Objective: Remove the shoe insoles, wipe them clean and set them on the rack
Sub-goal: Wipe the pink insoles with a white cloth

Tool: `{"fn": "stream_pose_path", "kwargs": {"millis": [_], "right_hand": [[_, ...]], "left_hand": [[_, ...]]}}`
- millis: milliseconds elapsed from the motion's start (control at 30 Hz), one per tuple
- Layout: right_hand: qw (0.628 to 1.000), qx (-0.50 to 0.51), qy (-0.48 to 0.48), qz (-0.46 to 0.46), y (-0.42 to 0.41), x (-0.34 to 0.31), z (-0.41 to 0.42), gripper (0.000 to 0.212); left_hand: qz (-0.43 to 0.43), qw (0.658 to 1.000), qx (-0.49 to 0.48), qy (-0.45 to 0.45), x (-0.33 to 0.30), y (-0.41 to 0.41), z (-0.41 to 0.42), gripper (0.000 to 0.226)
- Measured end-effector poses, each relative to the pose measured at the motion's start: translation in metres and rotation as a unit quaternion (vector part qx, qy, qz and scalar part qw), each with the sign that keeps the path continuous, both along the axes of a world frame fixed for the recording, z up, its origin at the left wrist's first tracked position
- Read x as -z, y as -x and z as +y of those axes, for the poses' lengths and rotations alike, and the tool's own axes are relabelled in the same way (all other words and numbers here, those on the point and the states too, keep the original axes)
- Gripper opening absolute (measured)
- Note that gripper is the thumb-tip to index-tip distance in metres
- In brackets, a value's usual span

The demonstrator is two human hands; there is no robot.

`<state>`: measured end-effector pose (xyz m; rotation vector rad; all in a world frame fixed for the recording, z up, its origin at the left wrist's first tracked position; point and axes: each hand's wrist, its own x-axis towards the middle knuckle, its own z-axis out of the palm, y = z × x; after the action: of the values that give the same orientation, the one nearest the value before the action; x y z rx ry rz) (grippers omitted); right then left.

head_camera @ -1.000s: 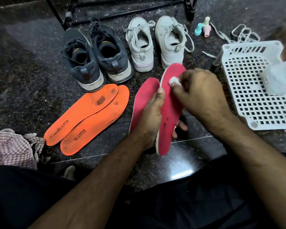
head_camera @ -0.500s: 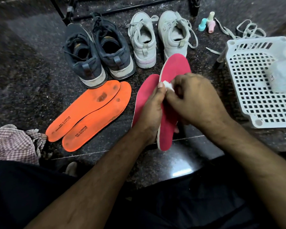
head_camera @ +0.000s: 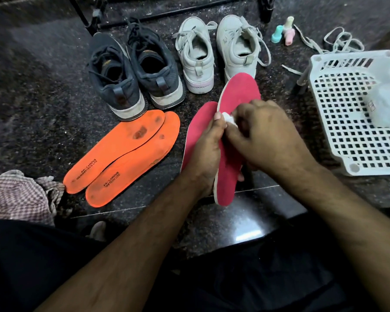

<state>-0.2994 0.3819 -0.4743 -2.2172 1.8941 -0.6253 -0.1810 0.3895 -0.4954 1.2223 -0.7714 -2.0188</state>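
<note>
My left hand [head_camera: 208, 152] grips a pink insole [head_camera: 236, 95] by its middle and holds it tilted above the floor. My right hand [head_camera: 266, 136] pinches a small white wad [head_camera: 229, 118] and presses it on that insole's middle. A second pink insole [head_camera: 197, 129] lies on the floor, partly behind my left hand. Two stained orange insoles [head_camera: 122, 154] lie side by side to the left. A dark pair of sneakers [head_camera: 133, 75] and a white pair [head_camera: 216, 52] stand behind them. The white perforated rack [head_camera: 347, 122] sits at the right.
A checked cloth [head_camera: 18, 197] is bunched at the left. Small pastel bottles [head_camera: 284, 32] and loose laces [head_camera: 333, 43] lie at the back right. A whitish bag [head_camera: 387, 102] rests on the rack. A black metal frame [head_camera: 167, 10] crosses the back. The floor is dark granite.
My right hand has slid the white wad down the pink insole, from near its toe to its middle. My left hand keeps its grip.
</note>
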Motion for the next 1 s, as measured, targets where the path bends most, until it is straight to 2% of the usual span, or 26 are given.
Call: {"fn": "stream_pose_path", "kwargs": {"millis": [200,300,433,633,733,867,1000], "right_hand": [[0.992,0.129,0.000,-0.009,0.040,-0.007,-0.025,0.037],[0.996,0.088,0.015,0.008,0.018,-0.004,-0.011,0.036],[1.000,0.012,0.021,0.010,-0.004,-0.001,0.003,0.029],[0.990,0.139,0.008,-0.007,0.043,-0.002,-0.026,0.037],[0.995,0.100,0.006,-0.017,0.024,-0.004,-0.015,0.033],[1.000,0.014,0.005,-0.012,-0.005,-0.002,0.005,0.031],[0.997,0.078,-0.008,-0.001,0.023,0.001,-0.016,0.034]], "left_hand": [[-0.018,0.998,0.048,0.041,-0.002,0.000,0.007,0.077],[-0.003,0.999,0.037,0.038,-0.002,0.001,0.006,0.082],[0.006,1.000,0.017,0.014,0.002,-0.002,0.001,0.070],[-0.008,0.998,0.055,0.037,-0.003,0.000,0.008,0.073],[-0.012,0.998,0.046,0.034,0.000,0.001,0.006,0.074],[0.007,1.000,0.006,0.014,0.001,-0.001,0.000,0.061],[0.001,1.000,0.014,0.024,0.001,-0.002,0.002,0.072]]}}
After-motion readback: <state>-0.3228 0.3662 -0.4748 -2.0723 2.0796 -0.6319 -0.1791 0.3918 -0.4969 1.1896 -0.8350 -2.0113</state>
